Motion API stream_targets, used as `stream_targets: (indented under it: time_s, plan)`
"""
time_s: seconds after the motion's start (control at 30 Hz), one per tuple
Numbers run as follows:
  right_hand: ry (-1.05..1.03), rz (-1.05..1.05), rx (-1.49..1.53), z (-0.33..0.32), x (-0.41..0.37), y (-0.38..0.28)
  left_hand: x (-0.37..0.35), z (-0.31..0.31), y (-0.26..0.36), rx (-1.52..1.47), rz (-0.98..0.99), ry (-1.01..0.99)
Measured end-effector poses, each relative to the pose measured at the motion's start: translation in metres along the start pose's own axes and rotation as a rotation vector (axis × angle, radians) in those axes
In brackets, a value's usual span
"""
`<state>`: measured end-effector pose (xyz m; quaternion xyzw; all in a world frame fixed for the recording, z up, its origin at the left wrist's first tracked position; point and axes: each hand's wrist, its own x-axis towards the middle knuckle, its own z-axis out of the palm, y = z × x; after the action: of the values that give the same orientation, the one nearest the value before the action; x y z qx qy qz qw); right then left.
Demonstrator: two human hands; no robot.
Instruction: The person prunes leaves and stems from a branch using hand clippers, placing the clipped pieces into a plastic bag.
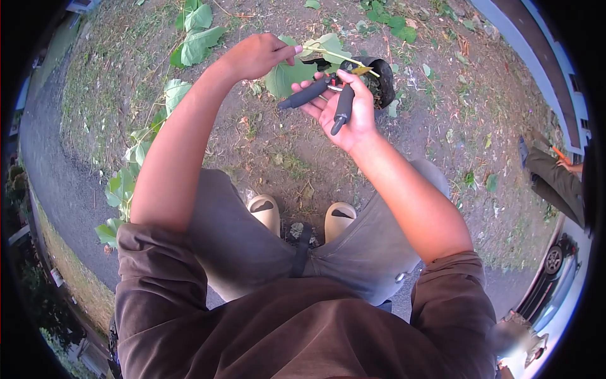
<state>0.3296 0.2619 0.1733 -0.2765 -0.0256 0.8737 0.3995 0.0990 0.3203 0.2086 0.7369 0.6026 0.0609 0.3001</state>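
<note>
My left hand [260, 55] is closed, pinching a thin pale-green stem [333, 55] between thumb and fingers. The stem runs right, over the top of my right hand [355, 117], and ends just past it. Palm up, my right hand holds a pair of pruning shears [306, 94] with dark padded handles spread apart. Its thumb lies close to the stem, and the blades are mostly hidden. A broad green leaf [284, 78] hangs below the stem between the hands. Right behind the right hand lies a black container [383, 87], its opening partly covered.
A long leafy vine [178, 95] trails along the ground on my left. Bare soil [284, 145] with dry bits and small weeds lies ahead of my sandals [339, 220]. Far right, another person [555, 180] has an orange-handled thing near a hand; a car [552, 271] stands behind.
</note>
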Motion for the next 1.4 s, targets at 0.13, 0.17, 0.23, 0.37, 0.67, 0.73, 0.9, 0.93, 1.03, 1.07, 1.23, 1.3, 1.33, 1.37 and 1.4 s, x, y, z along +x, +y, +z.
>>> stream_targets:
  time_s: [0.13,0.17,0.23,0.37,0.67,0.73,0.9,0.93,1.03,1.07,1.23,1.3,1.33,1.37,1.4]
  plan:
    - [-0.012,-0.023,-0.045,-0.003,0.002,0.005,0.002,0.006,-0.005,0.001,0.046,0.086]
    - [0.016,-0.037,-0.080,-0.002,0.002,0.006,0.004,0.007,-0.007,0.005,0.078,0.153]
    - [0.045,-0.051,-0.110,-0.001,0.001,0.009,0.003,-0.001,-0.002,0.010,-0.010,0.118]
    - [0.051,-0.024,-0.090,0.004,-0.004,0.007,0.000,-0.005,0.003,0.013,-0.041,0.020]
    - [0.098,-0.068,-0.146,0.001,0.001,-0.003,0.000,-0.003,0.005,-0.014,-0.018,-0.086]
    - [0.144,-0.083,-0.191,-0.002,0.003,-0.003,-0.002,-0.008,0.001,-0.003,-0.024,-0.122]
    - [0.228,-0.061,-0.315,-0.003,0.003,-0.006,-0.003,-0.018,0.006,0.060,-0.058,-0.180]
    - [0.226,-0.057,-0.316,-0.004,0.004,-0.005,-0.004,-0.018,0.006,0.060,-0.059,-0.185]
    - [0.255,-0.093,-0.406,-0.008,0.007,-0.003,-0.004,-0.018,0.004,0.055,-0.035,-0.178]
    - [0.287,-0.083,-0.412,-0.009,0.007,-0.003,-0.003,-0.016,0.003,0.050,-0.006,-0.171]
    - [0.369,-0.054,-0.411,-0.015,0.006,0.000,-0.002,-0.009,0.004,0.056,-0.010,-0.138]
    - [0.392,-0.022,-0.412,-0.028,0.008,0.006,-0.002,-0.001,0.003,0.043,-0.031,-0.160]
    - [0.414,0.007,-0.410,-0.032,0.009,0.009,0.000,0.004,0.000,0.069,-0.021,-0.192]
    - [0.459,0.030,-0.443,-0.036,0.009,0.012,0.002,0.010,-0.003,0.093,-0.011,-0.226]
    - [0.459,0.028,-0.446,-0.040,0.010,0.013,0.004,0.015,-0.006,0.092,-0.010,-0.223]
